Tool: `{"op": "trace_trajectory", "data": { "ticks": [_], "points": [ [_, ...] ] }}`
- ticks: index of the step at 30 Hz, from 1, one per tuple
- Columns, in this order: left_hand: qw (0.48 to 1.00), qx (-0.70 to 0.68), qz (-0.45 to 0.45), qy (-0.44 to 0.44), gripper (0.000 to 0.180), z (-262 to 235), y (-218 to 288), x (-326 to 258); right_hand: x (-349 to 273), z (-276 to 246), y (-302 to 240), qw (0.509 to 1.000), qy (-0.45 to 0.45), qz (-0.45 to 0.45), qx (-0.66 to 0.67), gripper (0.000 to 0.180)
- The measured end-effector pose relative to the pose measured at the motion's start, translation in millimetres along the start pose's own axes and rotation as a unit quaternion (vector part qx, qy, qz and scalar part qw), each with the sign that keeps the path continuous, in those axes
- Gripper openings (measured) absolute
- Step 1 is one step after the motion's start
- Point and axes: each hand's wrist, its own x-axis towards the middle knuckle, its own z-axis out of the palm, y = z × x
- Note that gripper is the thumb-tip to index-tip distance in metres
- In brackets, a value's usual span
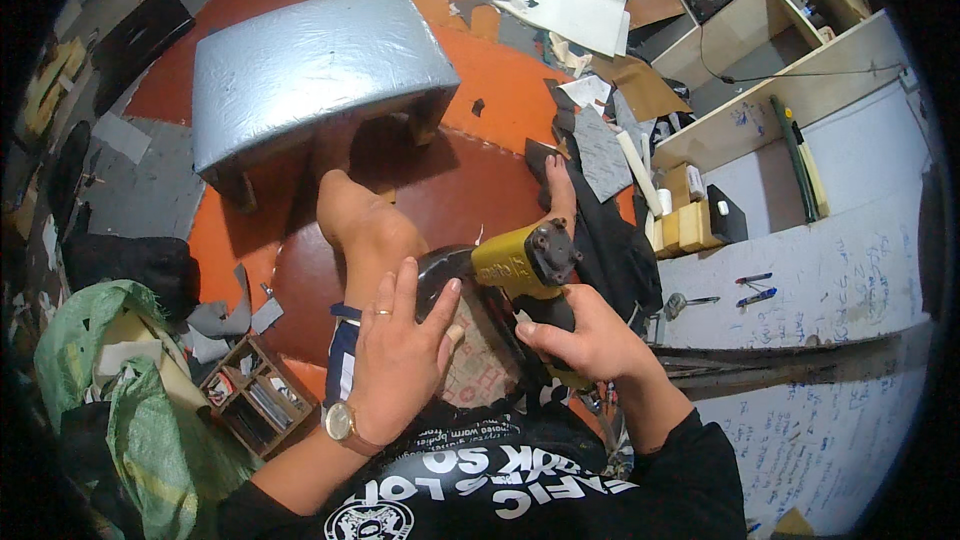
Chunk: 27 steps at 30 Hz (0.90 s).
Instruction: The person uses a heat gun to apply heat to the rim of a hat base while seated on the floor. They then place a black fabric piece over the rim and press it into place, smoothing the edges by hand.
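My right hand (605,335) is wrapped round the handle of a yellow-and-black pneumatic staple gun (500,260). Its dark round head faces up. Across my lap lies a panel (472,375) with a patterned, light reddish middle and a shiny black covering around its edge. My left hand (400,335), wearing a ring and a wristwatch, rests on the panel's left side with its fingers spread. The staple gun is above the panel's right edge; whether its nose touches the panel is hidden from this view.
A stool (310,60) in silver covering stands ahead on the orange and brown floor covering. To the left are a green sack (150,430) and a compartmented wooden box (258,395). A wooden shelf (740,90), yellow blocks (688,230) and pens (757,297) are to the right.
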Motion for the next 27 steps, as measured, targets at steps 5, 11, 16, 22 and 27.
{"op": "trace_trajectory", "data": {
  "ticks": [5, 11, 16, 22, 27],
  "points": [
    [1.000, -0.005, -0.005, 0.002, 0.052, 3.6, -1.5, -2.5, 5.2, 5.1, -5.1, 0.996, -0.003, -0.054, -0.070, 0.051],
    [1.000, -0.014, -0.004, 0.009, 0.050, 6.1, -1.8, -3.7, 6.7, 8.1, -9.2, 0.994, -0.018, -0.025, -0.101, 0.050],
    [0.999, -0.025, 0.021, -0.020, 0.052, 3.7, -9.1, -3.9, 4.7, 8.7, 1.6, 0.993, -0.047, -0.011, -0.105, 0.053],
    [0.971, -0.239, -0.016, -0.025, 0.126, -5.9, -51.7, -27.4, -0.4, 2.9, 44.1, 0.996, -0.051, -0.077, 0.007, 0.067],
    [0.953, -0.274, -0.105, -0.073, 0.133, 1.8, -65.1, -39.5, -8.7, -2.9, 65.2, 0.994, -0.079, -0.042, 0.060, 0.069]
  ]
}}
